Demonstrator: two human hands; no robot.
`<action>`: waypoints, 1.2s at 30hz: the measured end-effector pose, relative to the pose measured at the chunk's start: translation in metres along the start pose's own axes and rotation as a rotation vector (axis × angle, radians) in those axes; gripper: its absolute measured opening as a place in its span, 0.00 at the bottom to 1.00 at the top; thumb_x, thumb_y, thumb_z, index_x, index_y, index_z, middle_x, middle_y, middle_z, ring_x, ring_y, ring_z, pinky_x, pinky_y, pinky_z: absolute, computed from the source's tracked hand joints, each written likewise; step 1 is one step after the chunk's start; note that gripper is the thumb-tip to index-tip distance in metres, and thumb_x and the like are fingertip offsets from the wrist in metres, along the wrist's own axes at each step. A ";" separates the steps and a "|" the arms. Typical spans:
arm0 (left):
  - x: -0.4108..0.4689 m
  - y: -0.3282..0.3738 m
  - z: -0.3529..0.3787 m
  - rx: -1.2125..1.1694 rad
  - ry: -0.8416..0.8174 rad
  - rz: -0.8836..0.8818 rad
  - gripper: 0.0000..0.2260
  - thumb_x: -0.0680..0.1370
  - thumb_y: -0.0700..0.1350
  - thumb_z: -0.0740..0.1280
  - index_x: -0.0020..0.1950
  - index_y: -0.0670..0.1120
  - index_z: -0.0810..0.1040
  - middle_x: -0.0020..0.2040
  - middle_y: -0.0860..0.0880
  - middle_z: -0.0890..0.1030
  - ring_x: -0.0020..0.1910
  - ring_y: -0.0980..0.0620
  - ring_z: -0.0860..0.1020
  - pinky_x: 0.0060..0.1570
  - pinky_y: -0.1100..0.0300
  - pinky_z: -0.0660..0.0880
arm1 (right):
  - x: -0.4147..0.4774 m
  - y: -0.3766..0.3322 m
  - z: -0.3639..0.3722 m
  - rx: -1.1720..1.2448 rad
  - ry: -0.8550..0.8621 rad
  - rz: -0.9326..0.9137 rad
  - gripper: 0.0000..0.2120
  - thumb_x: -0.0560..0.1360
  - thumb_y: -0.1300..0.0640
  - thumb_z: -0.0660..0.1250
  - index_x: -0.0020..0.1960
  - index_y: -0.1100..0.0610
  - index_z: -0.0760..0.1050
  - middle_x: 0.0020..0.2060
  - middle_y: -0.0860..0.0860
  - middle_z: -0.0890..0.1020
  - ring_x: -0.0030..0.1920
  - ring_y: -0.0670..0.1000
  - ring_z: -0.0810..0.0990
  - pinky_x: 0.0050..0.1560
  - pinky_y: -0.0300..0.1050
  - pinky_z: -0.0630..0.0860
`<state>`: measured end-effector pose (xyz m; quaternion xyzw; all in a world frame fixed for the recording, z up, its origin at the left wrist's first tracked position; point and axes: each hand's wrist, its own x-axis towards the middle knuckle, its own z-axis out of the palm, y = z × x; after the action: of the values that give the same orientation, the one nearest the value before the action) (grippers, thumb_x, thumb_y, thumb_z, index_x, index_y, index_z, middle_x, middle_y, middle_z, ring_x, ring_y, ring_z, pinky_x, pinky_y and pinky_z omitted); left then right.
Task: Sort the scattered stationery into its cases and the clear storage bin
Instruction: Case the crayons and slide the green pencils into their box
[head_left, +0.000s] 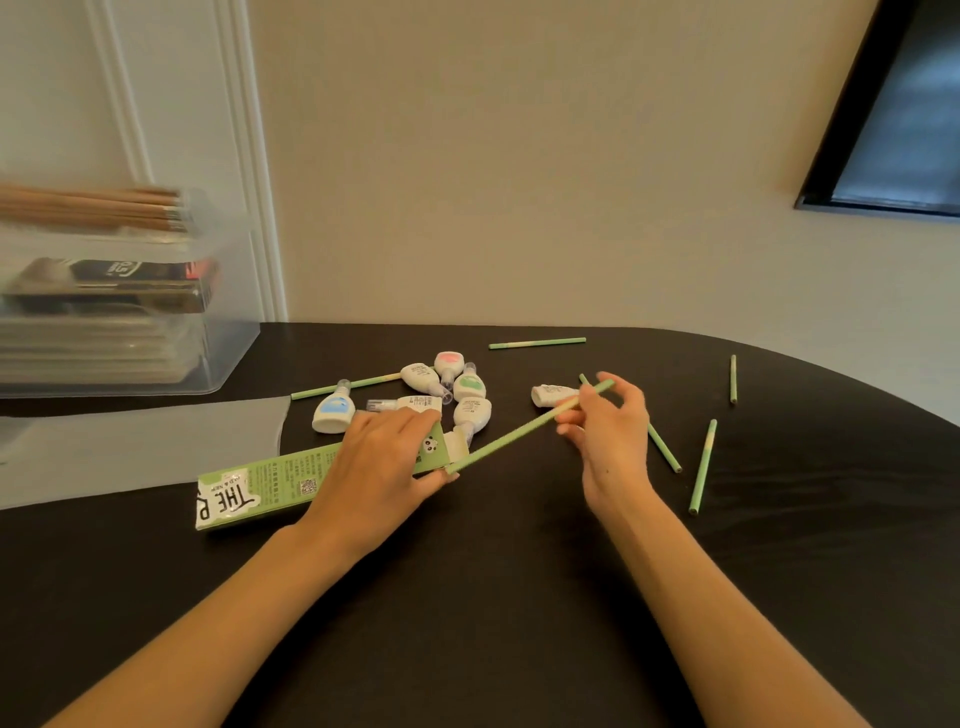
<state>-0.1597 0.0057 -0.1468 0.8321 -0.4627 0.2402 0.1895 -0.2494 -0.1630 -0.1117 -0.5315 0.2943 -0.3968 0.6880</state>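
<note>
Both forearms reach across the dark surface (493, 597) toward the work. My left hand (382, 465) lies over the green box (270, 480), fingers curled round its open end to pin it flat and keep the mouth facing right. My right hand (605, 431) pinches a green pencil (524, 428) near its far end between thumb and fingertips, slanting it down so its near tip meets the box opening; I judge I am feeding it in. Five more pencils lie loose: one (702, 465) just right of that hand, one partly under it, others farther back. Correction tapes (470, 387) cluster behind the box, for later. At far left stands the clear bin (223, 358), already holding boxes, with brown pencils (93, 208) across its top.
</note>
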 end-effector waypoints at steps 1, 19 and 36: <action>0.000 0.000 0.000 0.005 0.000 0.000 0.26 0.59 0.49 0.81 0.53 0.39 0.80 0.45 0.44 0.83 0.44 0.43 0.82 0.46 0.50 0.76 | 0.003 0.000 -0.001 0.045 0.056 0.026 0.14 0.80 0.62 0.59 0.65 0.53 0.66 0.39 0.52 0.77 0.28 0.44 0.75 0.28 0.32 0.76; -0.001 -0.001 -0.003 -0.081 0.044 -0.130 0.28 0.71 0.52 0.72 0.67 0.43 0.72 0.62 0.46 0.77 0.63 0.47 0.73 0.61 0.53 0.68 | -0.031 0.020 0.025 -0.394 -0.647 0.069 0.16 0.81 0.55 0.54 0.56 0.58 0.79 0.53 0.51 0.81 0.54 0.45 0.79 0.50 0.37 0.77; 0.043 0.075 0.018 -0.146 0.036 -0.015 0.28 0.76 0.56 0.64 0.73 0.48 0.62 0.65 0.51 0.71 0.64 0.53 0.67 0.63 0.62 0.60 | 0.052 0.009 -0.111 -0.970 0.422 -0.145 0.12 0.77 0.51 0.59 0.51 0.60 0.72 0.49 0.57 0.78 0.49 0.56 0.77 0.53 0.54 0.74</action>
<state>-0.2001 -0.0708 -0.1300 0.8151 -0.4692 0.2193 0.2596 -0.3127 -0.2619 -0.1489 -0.7162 0.5383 -0.3602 0.2599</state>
